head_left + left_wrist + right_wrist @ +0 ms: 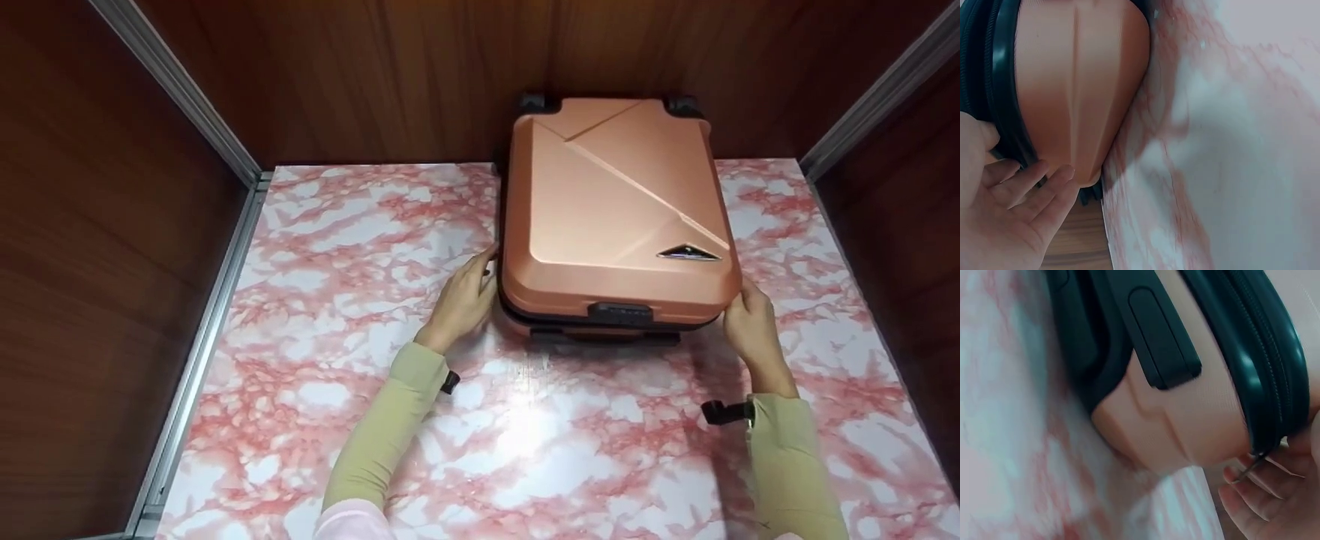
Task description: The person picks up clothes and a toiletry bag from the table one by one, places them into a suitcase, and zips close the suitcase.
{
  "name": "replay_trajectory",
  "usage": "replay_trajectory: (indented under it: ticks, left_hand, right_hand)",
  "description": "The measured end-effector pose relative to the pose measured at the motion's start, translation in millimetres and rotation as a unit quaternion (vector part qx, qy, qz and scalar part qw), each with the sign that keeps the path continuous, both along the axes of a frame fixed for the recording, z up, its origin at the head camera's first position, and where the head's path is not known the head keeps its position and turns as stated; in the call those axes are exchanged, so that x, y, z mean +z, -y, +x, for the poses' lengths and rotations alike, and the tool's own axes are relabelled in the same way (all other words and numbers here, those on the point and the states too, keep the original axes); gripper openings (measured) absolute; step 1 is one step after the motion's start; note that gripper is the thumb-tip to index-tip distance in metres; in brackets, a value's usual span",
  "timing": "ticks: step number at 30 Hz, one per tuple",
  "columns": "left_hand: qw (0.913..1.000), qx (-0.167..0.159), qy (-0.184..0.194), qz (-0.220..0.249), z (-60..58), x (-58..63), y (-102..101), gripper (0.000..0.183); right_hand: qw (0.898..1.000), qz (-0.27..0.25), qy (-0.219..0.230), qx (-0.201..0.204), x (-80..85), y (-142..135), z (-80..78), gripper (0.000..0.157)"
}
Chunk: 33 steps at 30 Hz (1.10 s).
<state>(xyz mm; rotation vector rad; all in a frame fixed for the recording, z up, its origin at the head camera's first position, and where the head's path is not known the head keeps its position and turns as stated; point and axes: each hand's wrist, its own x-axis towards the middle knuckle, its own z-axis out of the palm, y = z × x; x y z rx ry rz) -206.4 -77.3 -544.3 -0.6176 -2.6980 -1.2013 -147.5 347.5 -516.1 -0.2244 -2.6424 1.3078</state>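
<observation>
A rose-gold hard-shell suitcase [615, 195] lies flat on the table, its wheels toward the back panel and its lock side toward me. At its left side is my left hand [466, 300]. In the left wrist view that hand's fingers [1044, 197] reach along the lower shell, with the thumb by the black zipper band [1005, 73]. My right hand [752, 322] holds the near right corner, fingers bent beneath the zipper seam. Beside those fingers hangs a metal zipper pull [1249, 469]. The right thumb's contact is mostly hidden in the right wrist view.
The table [315, 315] has a red-and-white marbled top. A brown wood-look panel [360, 82] rises just behind the suitcase. More panels with metal frame strips [202, 300] flank both sides. A black carry handle [1157, 332] is on the suitcase's near side.
</observation>
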Motion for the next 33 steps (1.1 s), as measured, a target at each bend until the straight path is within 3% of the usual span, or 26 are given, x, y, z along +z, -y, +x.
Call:
replay_trajectory:
  ticks: [5,9,13,17,20,24,28,33]
  left_hand:
    - [1.0,0.006,-0.005,0.0,2.4,2.0,5,0.041]
    - [0.9973,0.035,-0.046,0.044,1.7,10.1,3,0.027]
    - [0.99,0.039,-0.101,0.091,1.1,25.3,-4,0.033]
    - [0.9827,-0.012,-0.159,0.094,0.1,41.1,-16,0.053]
    - [0.9753,-0.068,-0.204,0.049,-2.7,49.8,-25,0.081]
    - [0.9576,-0.13,-0.256,-0.025,-8.7,54.9,-35,0.109]
    - [0.9452,-0.159,-0.282,-0.044,-15.4,54.0,-40,0.11]
    - [0.9402,-0.162,-0.298,-0.034,-19.8,51.8,-43,0.102]
  right_hand:
    - [0.998,0.057,0.008,0.036,5.2,-8,3.1,0.047]
    - [0.992,0.103,0.002,0.068,9.1,-12,7.5,0.039]
    - [0.987,0.13,-0.015,0.095,12.1,-14,10.4,0.029]
    - [0.984,0.146,-0.033,0.101,13.9,-14,9.2,0.023]
    - [0.98,0.166,-0.048,0.099,16.2,-13,7.3,0.02]
    - [0.973,0.202,-0.059,0.096,19.9,-14,5.2,0.02]
    - [0.966,0.232,-0.066,0.094,19.6,-13,2.8,0.026]
    - [0.961,0.249,-0.089,0.083,13.9,-12,4.1,0.026]
